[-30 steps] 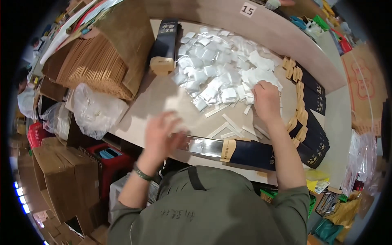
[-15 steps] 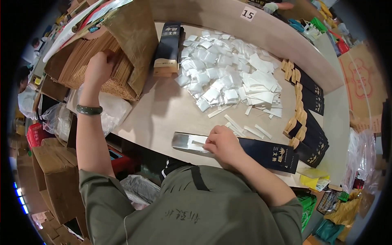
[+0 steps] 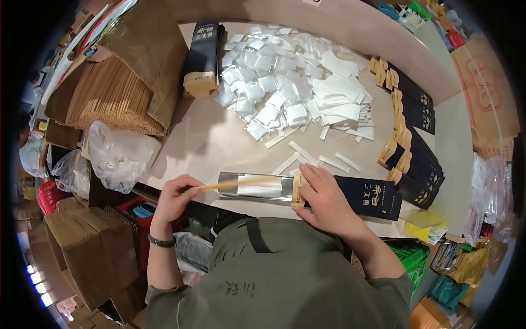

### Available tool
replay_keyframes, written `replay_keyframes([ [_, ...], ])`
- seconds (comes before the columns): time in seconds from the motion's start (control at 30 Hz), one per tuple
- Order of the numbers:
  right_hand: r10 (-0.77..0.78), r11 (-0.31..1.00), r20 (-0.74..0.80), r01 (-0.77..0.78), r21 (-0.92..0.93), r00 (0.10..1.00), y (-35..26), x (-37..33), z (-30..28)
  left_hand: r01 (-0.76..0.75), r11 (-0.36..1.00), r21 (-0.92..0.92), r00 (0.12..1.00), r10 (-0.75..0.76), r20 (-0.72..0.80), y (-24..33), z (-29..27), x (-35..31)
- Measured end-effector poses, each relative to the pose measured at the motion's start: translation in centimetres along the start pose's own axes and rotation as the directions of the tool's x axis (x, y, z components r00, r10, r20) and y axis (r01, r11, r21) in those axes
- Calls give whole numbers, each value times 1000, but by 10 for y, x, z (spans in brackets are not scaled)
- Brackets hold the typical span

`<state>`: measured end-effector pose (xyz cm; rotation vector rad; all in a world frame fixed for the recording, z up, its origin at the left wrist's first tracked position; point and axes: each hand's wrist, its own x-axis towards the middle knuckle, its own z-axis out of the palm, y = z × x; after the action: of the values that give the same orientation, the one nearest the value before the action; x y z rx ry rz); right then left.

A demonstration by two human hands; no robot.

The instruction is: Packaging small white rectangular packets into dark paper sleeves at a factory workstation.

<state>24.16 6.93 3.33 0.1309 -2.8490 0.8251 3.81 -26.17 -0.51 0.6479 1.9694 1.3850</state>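
Fingers of the left hand (image 3: pixel 174 196) pinch the near end of a pair of wooden chopsticks (image 3: pixel 241 184), whose far end lies inside a silvery inner sleeve (image 3: pixel 253 185) at the table's (image 3: pixel 213 137) near edge. Fingers of the right hand (image 3: pixel 323 198) press flat on the mouth of a dark sleeve (image 3: pixel 366 198), just at 3 o'clock of the silvery one, closed down on it and holding it steady; the two sleeves meet under that hand.

Judging by how things lie, this set is mid-assembly: the chopsticks are partly in, not fully seated.

At 12 o'clock of the sleeve, a few white paper strips (image 3: pixel 318 159) lie loose on the table. Beyond them, towards 12 o'clock, spreads a wide heap of small white packets (image 3: pixel 285 82), which suggests plenty of material is left. At 2 o'clock, along the table's right edge, a row of dark sleeves with wooden ends showing (image 3: pixel 411 137) looks like finished sets, a fair number already. At 11 o'clock stands another dark stack (image 3: pixel 201 52), upright on its edge. Further out at 10 o'clock, a large bundle of bare chopsticks (image 3: pixel 109 96) sits under brown paper, still thick, with a crumpled clear bag (image 3: pixel 118 153) just below it. So the work appears well under way, with much of the supply unused.
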Motion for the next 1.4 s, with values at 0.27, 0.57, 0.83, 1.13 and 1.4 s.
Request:
replay_keyframes([
  [0.27, -80, 994, -27, 82, 67, 996, 1, 8, 17, -248, 944, 219, 968, 250, 22, 32, 105, 52],
  [0.57, -15, 991, -12, 13, -134, 1000, 3, 4, 35, -145, 978, 149, 977, 165, -135, 44, 155, 51],
  [0.83, -146, 987, 4, 146, -66, 989, -1, 8, -1, -495, 381, 781, 806, 536, 250, 69, 119, 51],
  [1.13, 225, 959, 138, -195, -204, 964, 63, -56, -97, -50, 973, 225, 911, -48, 409, 88, 130, 50],
  [1.4, -21, 979, -142, -9, -203, 990, 6, -24, -26, -126, 957, 262, 862, -25, 507, 86, 159, 51],
])
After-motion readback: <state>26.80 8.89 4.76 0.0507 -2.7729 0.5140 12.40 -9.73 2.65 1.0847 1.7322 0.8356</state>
